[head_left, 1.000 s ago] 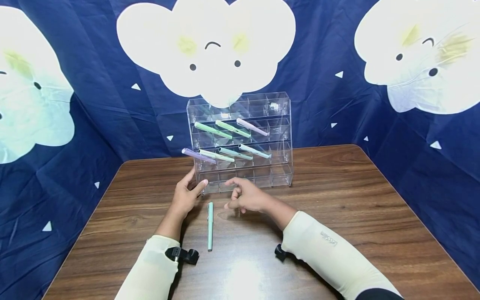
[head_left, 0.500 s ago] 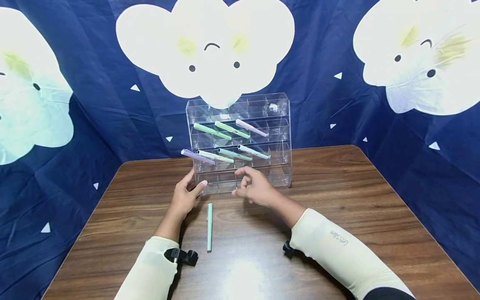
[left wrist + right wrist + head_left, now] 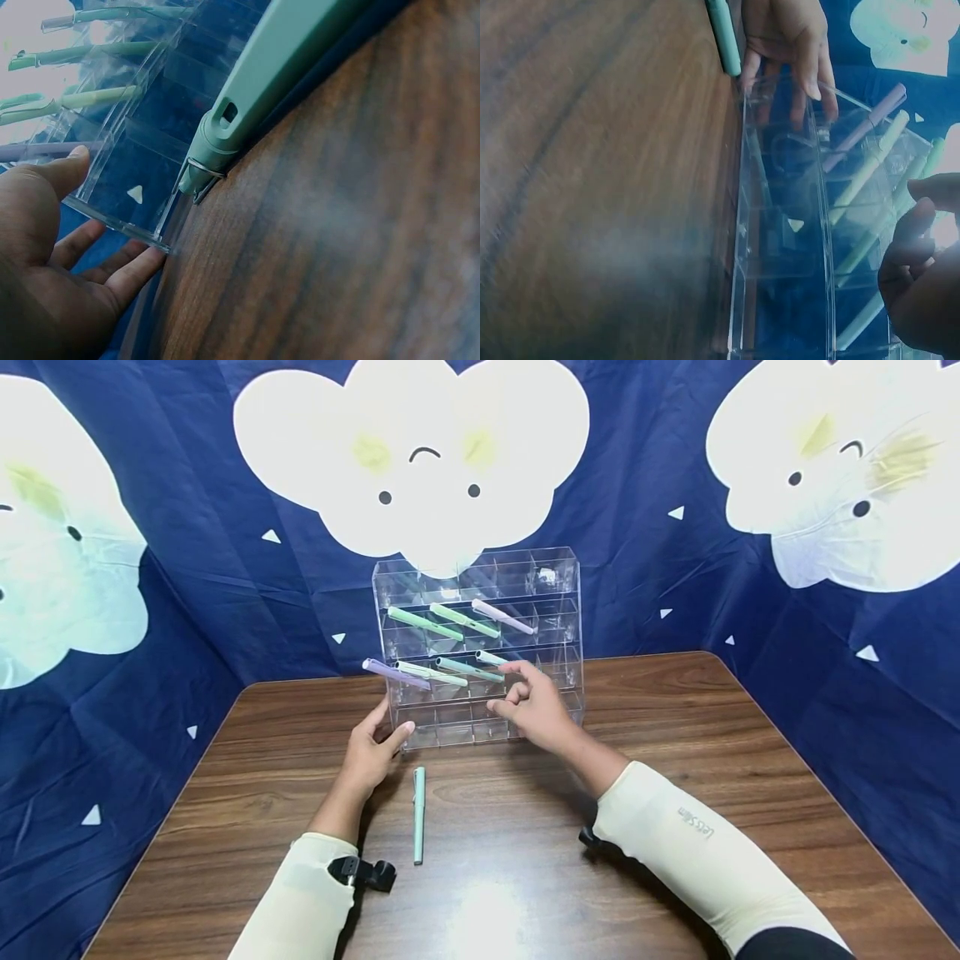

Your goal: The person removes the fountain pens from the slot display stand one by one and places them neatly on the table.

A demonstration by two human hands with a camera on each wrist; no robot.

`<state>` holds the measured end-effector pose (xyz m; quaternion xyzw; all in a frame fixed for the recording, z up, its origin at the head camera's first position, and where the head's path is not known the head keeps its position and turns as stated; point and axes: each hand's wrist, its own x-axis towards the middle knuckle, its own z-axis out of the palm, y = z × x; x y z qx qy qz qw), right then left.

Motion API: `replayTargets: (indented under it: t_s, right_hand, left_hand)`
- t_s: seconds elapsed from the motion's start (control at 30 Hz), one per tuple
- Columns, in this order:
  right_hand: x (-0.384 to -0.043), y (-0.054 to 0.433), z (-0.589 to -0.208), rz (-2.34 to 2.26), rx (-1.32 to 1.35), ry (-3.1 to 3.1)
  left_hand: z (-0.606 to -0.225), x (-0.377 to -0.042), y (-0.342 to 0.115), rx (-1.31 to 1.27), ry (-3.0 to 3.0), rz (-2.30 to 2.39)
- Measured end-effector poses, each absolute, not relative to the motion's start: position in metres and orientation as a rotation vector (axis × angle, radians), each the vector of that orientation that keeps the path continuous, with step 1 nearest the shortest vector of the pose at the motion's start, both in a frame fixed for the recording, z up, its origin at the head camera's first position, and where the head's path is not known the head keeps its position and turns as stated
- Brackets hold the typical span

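Observation:
A clear tiered acrylic pen rack (image 3: 487,731) stands on the table, its compartments in stepped rows. My left hand (image 3: 369,758) holds the rack's lower left side, thumb at the front and fingers behind, as the left wrist view also shows of the hand (image 3: 82,262). My right hand (image 3: 542,710) is over the lower rows, index finger and thumb apart. Its index fingertip overlaps a whitish pen (image 3: 489,657), the rightmost in its row. A purple pen (image 3: 396,673), a pale green pen (image 3: 431,673) and a teal pen (image 3: 468,669) lean in that row.
A mint green pen (image 3: 419,817) lies on the wooden table (image 3: 495,827) in front of the rack. Higher up lean two green pens, the left one (image 3: 424,623) and the right one (image 3: 463,620), and a pink-lilac pen (image 3: 502,616). A blue cloth (image 3: 630,585) hangs behind.
My right hand has moved up and to the right, from in front of the bottom row to the whitish pen. My left hand and the pens stay where they were.

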<state>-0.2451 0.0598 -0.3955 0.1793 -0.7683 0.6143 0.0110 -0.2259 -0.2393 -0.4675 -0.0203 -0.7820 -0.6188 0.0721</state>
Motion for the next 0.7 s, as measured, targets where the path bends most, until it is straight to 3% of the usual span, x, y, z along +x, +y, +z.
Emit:
replayTargets:
  t_s: [0.7]
  right_hand:
    - [-0.275, 0.065, -0.388, 1.944, 0.359, -2.450]
  left_hand:
    - [-0.467, -0.225, -0.239, -0.074, -2.346, -1.844]
